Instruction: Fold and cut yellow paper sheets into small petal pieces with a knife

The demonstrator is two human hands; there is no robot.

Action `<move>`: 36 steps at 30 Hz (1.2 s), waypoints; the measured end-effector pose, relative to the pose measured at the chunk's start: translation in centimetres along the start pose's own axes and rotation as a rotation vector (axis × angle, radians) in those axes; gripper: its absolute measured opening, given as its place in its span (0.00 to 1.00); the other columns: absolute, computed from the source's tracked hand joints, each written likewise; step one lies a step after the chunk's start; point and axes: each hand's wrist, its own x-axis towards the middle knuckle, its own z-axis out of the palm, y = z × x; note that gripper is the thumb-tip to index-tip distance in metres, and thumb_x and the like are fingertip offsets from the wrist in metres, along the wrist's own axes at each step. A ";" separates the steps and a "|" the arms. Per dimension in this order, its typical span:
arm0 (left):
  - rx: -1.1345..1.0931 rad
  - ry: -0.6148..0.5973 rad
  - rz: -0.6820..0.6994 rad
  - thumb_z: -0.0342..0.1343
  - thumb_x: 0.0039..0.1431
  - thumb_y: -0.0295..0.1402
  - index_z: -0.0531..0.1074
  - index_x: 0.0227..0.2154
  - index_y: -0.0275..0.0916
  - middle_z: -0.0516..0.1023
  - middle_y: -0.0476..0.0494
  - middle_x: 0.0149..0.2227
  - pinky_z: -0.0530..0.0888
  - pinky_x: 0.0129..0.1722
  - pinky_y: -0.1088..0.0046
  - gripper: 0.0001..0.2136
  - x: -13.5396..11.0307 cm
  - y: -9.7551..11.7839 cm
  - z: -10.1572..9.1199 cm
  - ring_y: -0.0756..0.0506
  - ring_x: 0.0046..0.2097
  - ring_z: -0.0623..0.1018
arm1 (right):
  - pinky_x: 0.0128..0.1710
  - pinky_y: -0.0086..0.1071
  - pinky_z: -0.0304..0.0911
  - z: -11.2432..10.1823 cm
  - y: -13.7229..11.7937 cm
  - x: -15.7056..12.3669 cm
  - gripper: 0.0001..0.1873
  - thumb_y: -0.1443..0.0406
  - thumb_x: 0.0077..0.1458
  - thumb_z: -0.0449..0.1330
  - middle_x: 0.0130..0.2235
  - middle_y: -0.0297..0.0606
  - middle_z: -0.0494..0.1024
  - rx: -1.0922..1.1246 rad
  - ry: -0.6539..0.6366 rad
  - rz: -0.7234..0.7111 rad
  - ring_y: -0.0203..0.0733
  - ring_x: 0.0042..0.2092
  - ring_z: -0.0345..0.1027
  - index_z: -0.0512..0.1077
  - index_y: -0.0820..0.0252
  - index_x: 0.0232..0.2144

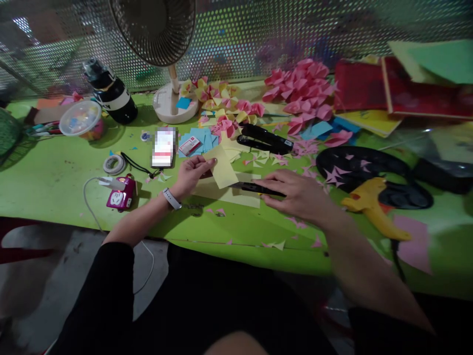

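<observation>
While the left hand [194, 172] pinches a pale-yellow paper sheet [222, 167], the right hand [295, 192] grips what look like black scissors [264, 189]

Left of and nearer than the black plastic stapler [283, 144], the sheet seems uncut, its long axis slanting far-left to near-right; the scissors lie crosswise, pointing leftward at it. Beyond the stapler, pink folded-paper flowers [305, 81] look finished.

The person wore black clothes [221, 296]. The left sleeve [99, 291] was loose and black and stopped near the elbow. The right sleeve [388, 330] was black too. A pale band [172, 198] with little dark holes went round the left wrist. The left hand [192, 172] and right hand [297, 192] were bare.
</observation>
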 end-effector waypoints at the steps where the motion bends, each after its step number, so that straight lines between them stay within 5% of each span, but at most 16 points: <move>1: -0.002 0.009 -0.007 0.73 0.48 0.42 0.69 0.25 0.37 0.75 0.53 0.25 0.76 0.33 0.75 0.19 -0.1 0.0 0.1 0.55 0.27 0.74 | 0.28 0.37 0.67 0.0 0.0 0.0 0.18 0.63 0.65 0.55 0.43 0.44 0.81 -0.001 0.001 0.006 0.48 0.40 0.74 0.78 0.51 0.53; 14: -0.003 0.015 -0.043 0.72 0.51 0.39 0.70 0.25 0.36 0.76 0.52 0.25 0.76 0.33 0.76 0.16 -0.4 0.0 0.5 0.56 0.27 0.75 | 0.28 0.35 0.67 1.3 0.0 0.2 0.20 0.64 0.64 0.56 0.45 0.45 0.81 0.014 -0.014 0.004 0.46 0.38 0.74 0.77 0.55 0.55; 25: -0.010 -0.036 -0.040 0.74 0.46 0.42 0.70 0.26 0.36 0.77 0.52 0.26 0.76 0.34 0.75 0.19 -0.6 0.0 0.4 0.55 0.28 0.76 | 0.34 0.39 0.72 1.2 0.4 0.3 0.20 0.63 0.63 0.58 0.46 0.42 0.81 0.148 -0.047 0.000 0.47 0.40 0.76 0.77 0.48 0.56; 30: -0.020 0.016 -0.046 0.72 0.50 0.39 0.69 0.25 0.37 0.77 0.52 0.26 0.77 0.35 0.74 0.17 -0.1 -0.1 0.1 0.55 0.28 0.76 | 0.35 0.37 0.72 0.5 0.1 0.4 0.20 0.65 0.60 0.61 0.44 0.40 0.81 0.237 -0.184 -0.051 0.45 0.40 0.76 0.79 0.48 0.53; 33: -0.020 0.024 -0.063 0.72 0.50 0.36 0.69 0.26 0.37 0.76 0.53 0.25 0.77 0.33 0.74 0.16 0.1 0.1 -0.1 0.54 0.28 0.76 | 0.36 0.38 0.72 -0.1 1.8 -0.5 0.19 0.62 0.61 0.60 0.45 0.40 0.82 0.200 -0.207 0.003 0.46 0.41 0.77 0.78 0.48 0.53; 36: -0.003 0.020 -0.106 0.74 0.47 0.34 0.69 0.27 0.37 0.77 0.53 0.25 0.77 0.32 0.74 0.16 -0.1 0.4 0.0 0.53 0.29 0.78 | 0.35 0.43 0.73 0.0 5.4 -2.1 0.18 0.59 0.63 0.58 0.48 0.41 0.82 0.004 -0.065 0.145 0.51 0.42 0.77 0.78 0.48 0.53</move>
